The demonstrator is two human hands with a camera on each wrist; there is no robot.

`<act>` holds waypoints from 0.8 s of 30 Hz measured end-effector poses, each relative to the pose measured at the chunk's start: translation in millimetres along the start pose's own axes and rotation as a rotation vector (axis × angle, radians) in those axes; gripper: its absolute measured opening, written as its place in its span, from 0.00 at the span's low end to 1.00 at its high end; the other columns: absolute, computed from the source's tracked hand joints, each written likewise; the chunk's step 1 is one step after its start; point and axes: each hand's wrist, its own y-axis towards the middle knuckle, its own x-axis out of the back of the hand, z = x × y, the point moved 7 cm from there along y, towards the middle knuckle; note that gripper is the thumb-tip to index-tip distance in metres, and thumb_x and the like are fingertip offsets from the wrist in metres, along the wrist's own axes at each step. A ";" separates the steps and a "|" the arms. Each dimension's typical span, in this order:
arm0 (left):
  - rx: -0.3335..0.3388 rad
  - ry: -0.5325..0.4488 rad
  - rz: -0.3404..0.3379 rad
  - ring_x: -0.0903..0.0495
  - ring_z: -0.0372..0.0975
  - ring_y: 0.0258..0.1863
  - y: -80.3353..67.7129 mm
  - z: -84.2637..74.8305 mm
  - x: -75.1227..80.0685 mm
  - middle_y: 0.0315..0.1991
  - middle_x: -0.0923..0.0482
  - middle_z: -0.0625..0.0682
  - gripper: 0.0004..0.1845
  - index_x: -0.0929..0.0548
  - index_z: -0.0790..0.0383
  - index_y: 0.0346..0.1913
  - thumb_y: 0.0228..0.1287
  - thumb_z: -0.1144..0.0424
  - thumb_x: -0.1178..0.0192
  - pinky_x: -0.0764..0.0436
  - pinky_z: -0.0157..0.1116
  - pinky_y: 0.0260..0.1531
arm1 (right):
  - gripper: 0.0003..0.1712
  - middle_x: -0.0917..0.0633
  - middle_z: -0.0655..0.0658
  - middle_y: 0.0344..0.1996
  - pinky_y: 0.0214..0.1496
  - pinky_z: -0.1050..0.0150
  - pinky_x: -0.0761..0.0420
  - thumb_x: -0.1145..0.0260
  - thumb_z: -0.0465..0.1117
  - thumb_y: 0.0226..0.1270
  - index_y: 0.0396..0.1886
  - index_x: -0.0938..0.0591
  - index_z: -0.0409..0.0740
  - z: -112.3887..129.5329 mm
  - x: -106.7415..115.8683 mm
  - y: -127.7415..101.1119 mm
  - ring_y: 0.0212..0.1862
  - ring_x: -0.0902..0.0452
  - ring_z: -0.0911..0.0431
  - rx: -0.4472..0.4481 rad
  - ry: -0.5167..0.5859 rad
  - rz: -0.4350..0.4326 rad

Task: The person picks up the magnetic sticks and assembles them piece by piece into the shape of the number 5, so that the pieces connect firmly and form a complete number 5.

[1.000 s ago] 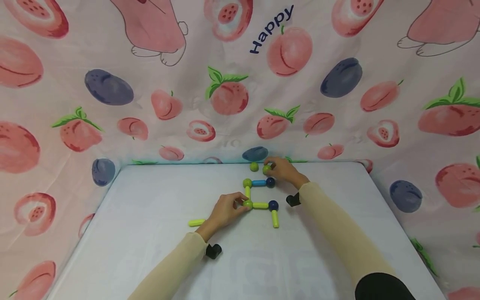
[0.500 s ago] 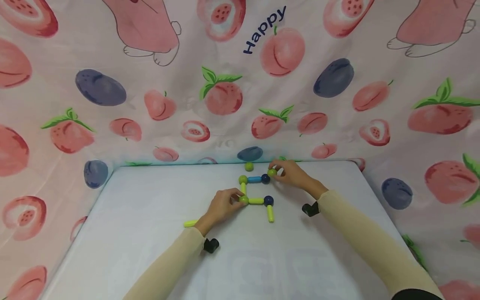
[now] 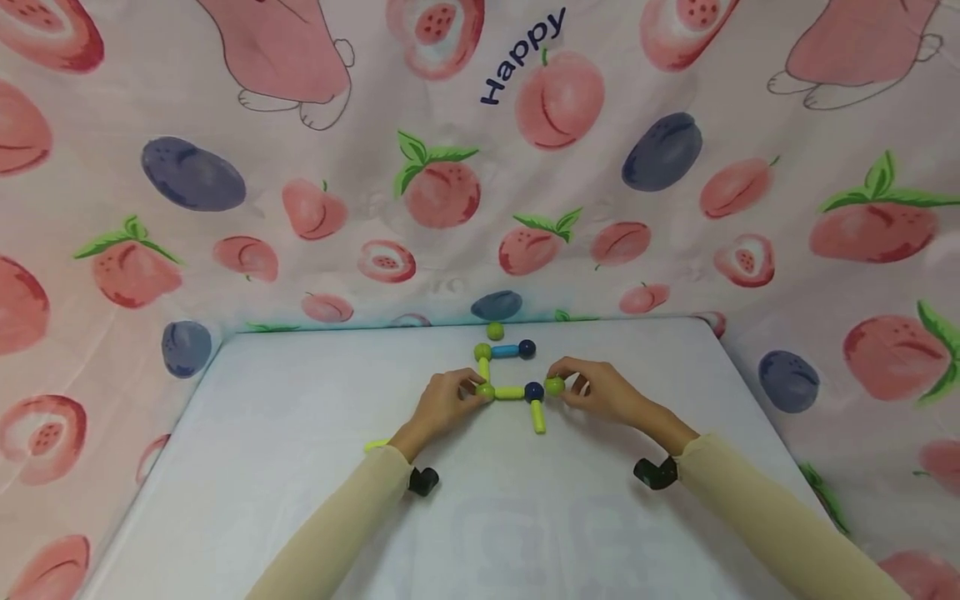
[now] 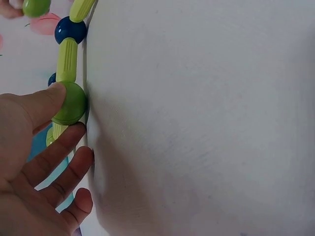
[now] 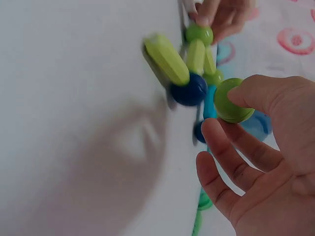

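My left hand (image 3: 447,406) pinches the green ball (image 4: 72,104) at the near left corner of a ball-and-stick frame. From that ball a yellow-green stick (image 3: 510,392) runs right to a dark blue ball (image 3: 534,392), and another stick (image 3: 483,369) runs back to a second green ball (image 3: 483,352). A blue stick (image 3: 505,352) links that one to another dark blue ball (image 3: 527,349). One yellow-green stick (image 5: 167,58) points toward me from the nearer blue ball. My right hand (image 3: 604,393) pinches a loose green ball (image 5: 233,101) just right of the nearer blue ball.
A single green ball (image 3: 495,332) lies at the back edge of the white table (image 3: 300,500). Left of my left wrist, a yellow-green stick (image 3: 376,446) is partly hidden by the arm. A fruit-print cloth (image 3: 442,275) hangs behind the table.
My right hand has picked the green ball from the back of the table and carried it toward me, beside the nearer blue ball. The left hand keeps its hold on the corner ball.
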 end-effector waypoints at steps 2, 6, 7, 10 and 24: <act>-0.003 -0.005 0.000 0.23 0.38 0.31 0.5 -0.4 0.4 0.39 0.12 0.51 0.12 0.12 0.57 0.49 0.64 0.61 0.27 0.23 0.38 0.35 | 0.20 0.13 0.46 0.49 0.40 0.64 0.18 0.31 0.29 0.66 0.57 0.18 0.46 3.7 -5.4 -8.3 0.37 0.19 0.58 0.005 0.015 0.004; -0.001 0.001 0.003 0.22 0.38 0.30 2.0 -1.1 0.9 0.39 0.12 0.52 0.12 0.12 0.58 0.49 0.64 0.60 0.27 0.23 0.38 0.35 | 0.21 0.14 0.47 0.51 0.39 0.65 0.18 0.31 0.28 0.65 0.57 0.17 0.45 7.3 -19.2 -24.5 0.37 0.19 0.59 -0.001 0.041 0.021; 0.000 0.005 0.002 0.22 0.38 0.30 2.6 -1.2 1.2 0.39 0.12 0.51 0.12 0.12 0.57 0.49 0.64 0.60 0.27 0.23 0.38 0.35 | 0.21 0.14 0.48 0.52 0.39 0.65 0.18 0.31 0.28 0.65 0.57 0.17 0.46 7.5 -23.0 -28.0 0.37 0.20 0.59 -0.008 0.045 0.025; 0.006 0.007 -0.007 0.22 0.38 0.31 4.6 -1.3 2.5 0.38 0.12 0.51 0.12 0.12 0.57 0.48 0.63 0.61 0.26 0.22 0.38 0.36 | 0.21 0.15 0.48 0.52 0.39 0.66 0.18 0.30 0.29 0.65 0.56 0.17 0.47 8.0 -33.2 -36.2 0.36 0.21 0.60 -0.019 0.063 0.032; 0.025 -0.003 0.009 0.22 0.39 0.32 10.0 2.5 0.6 0.39 0.12 0.51 0.12 0.12 0.57 0.48 0.63 0.61 0.26 0.22 0.41 0.39 | 0.20 0.15 0.50 0.50 0.39 0.67 0.19 0.29 0.30 0.65 0.56 0.17 0.47 7.6 -56.6 -49.3 0.35 0.23 0.60 -0.059 0.076 0.035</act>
